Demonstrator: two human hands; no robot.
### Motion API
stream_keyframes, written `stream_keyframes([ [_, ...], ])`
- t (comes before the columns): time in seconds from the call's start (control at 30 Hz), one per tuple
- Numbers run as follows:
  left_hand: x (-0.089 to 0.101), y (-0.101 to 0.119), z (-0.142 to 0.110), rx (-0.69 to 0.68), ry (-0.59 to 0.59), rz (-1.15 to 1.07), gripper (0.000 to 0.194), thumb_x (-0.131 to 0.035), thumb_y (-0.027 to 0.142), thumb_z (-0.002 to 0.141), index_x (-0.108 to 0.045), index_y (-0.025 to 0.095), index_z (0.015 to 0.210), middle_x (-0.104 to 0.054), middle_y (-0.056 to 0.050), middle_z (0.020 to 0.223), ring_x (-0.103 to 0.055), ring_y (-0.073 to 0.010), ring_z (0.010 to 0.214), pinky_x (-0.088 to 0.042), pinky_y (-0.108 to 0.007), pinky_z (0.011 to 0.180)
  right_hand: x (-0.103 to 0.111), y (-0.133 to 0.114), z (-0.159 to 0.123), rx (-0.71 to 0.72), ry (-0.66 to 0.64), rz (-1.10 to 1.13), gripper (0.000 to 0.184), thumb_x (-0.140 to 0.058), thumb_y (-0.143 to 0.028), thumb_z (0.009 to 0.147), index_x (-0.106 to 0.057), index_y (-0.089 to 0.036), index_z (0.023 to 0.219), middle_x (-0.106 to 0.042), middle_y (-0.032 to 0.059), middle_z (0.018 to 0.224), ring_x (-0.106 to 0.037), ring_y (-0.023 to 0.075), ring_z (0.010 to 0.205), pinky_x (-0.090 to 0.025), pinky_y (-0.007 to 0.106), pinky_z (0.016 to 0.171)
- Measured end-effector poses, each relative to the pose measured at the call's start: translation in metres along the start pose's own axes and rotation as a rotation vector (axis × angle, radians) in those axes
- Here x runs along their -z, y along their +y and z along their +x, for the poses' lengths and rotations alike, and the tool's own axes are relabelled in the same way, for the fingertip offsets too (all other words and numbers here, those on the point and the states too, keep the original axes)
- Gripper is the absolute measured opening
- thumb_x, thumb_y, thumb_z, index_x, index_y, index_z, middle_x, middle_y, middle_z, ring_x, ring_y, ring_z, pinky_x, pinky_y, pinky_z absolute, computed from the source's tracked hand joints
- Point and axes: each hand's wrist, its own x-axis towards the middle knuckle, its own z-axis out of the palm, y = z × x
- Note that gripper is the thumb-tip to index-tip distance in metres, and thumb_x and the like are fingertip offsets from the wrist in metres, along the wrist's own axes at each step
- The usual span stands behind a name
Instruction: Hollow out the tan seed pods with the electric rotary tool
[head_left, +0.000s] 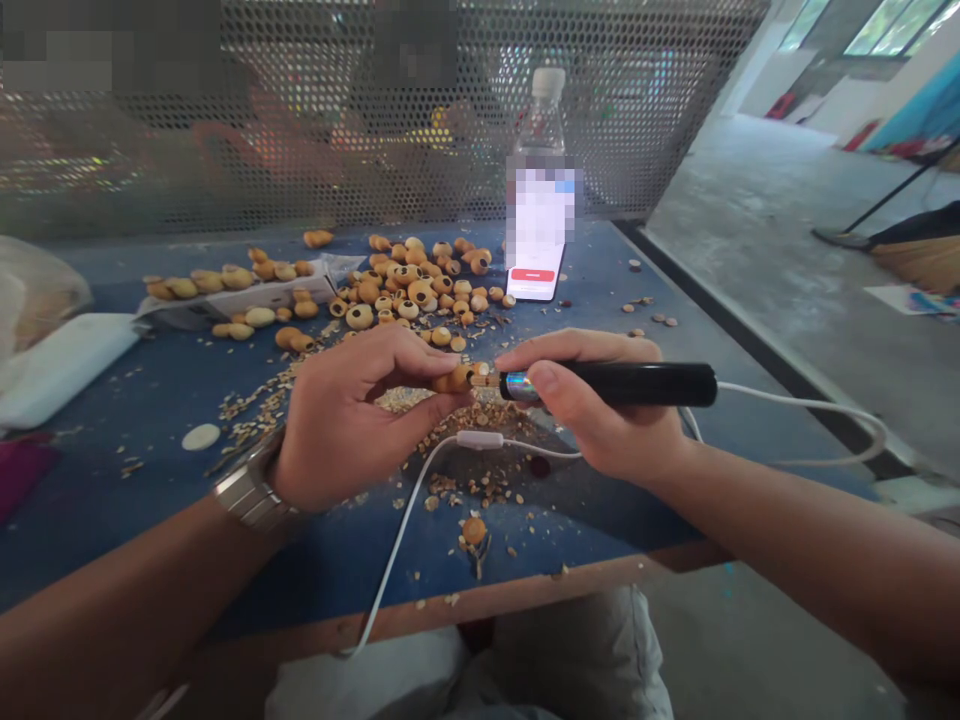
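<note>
The left hand (345,415) pinched a tan seed (452,379) between thumb and fingers, steadying it against the tip of a corded black engraving pen (637,384) gripped in the right hand (592,400), over scattered shavings (465,425); more seeds (397,290) lay toward the far edge of the worktop (112,500).

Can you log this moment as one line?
left hand: holds brown seed | right hand: holds corded black tool | tool tip touching seed

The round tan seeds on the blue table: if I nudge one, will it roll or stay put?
The round tan seeds will probably roll, being nearly spherical on a smooth blue table. They likely feel hard, since heaped ones look uncrushed.
</note>
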Motion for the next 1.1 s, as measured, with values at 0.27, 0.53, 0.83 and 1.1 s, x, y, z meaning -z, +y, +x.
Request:
stream_keyframes([
  [0.27, 0.001, 0.001, 0.000, 0.023, -0.016, -0.069, 0.021, -0.085, 0.020, 0.085, -0.072, 0.028, 0.099, -0.076, 0.000, 0.095, -0.072, -0.0162, 0.085, -0.063, -0.033, 0.074, -0.004, 0.015, 0.002, -0.180, 0.013, 0.321, 0.019, -0.074, -0.041, 0.094, -0.082, -0.024, 0.093, -0.079, 0.0006, 0.086, -0.068, 0.0102, 0.068, -0.055, 0.021, 0.057],
  [0.53, 0.002, 0.000, -0.002, 0.011, -0.041, -0.045, 0.021, -0.085, 0.020, 0.085, -0.072, 0.027, 0.100, -0.077, -0.001, 0.097, -0.074, -0.0169, 0.086, -0.063, -0.032, 0.074, -0.002, 0.013, 0.003, -0.158, -0.032, 0.306, 0.018, -0.072, -0.038, 0.096, -0.082, -0.023, 0.093, -0.077, -0.0006, 0.081, -0.066, 0.0087, 0.063, -0.054, 0.020, 0.057],
  [0.83, 0.001, -0.002, -0.001, -0.013, -0.076, -0.022, 0.018, -0.083, 0.019, 0.085, -0.072, 0.026, 0.098, -0.079, -0.002, 0.099, -0.076, -0.0199, 0.093, -0.064, -0.034, 0.079, 0.003, 0.004, 0.005, -0.060, -0.054, 0.081, 0.016, -0.068, -0.030, 0.097, -0.083, -0.025, 0.093, -0.081, -0.0002, 0.083, -0.069, 0.0107, 0.064, -0.055, 0.023, 0.059],
  [1.1, -0.005, -0.005, -0.002, 0.073, -0.075, -0.096, 0.016, -0.081, 0.016, 0.085, -0.070, 0.023, 0.094, -0.077, -0.004, 0.104, -0.076, -0.0200, 0.099, -0.069, -0.034, 0.087, 0.007, 0.000, 0.003, -0.037, 0.008, -0.025, 0.016, -0.067, -0.028, 0.096, -0.082, -0.026, 0.090, -0.080, -0.0013, 0.080, -0.066, 0.0102, 0.061, -0.051, 0.023, 0.055],
])
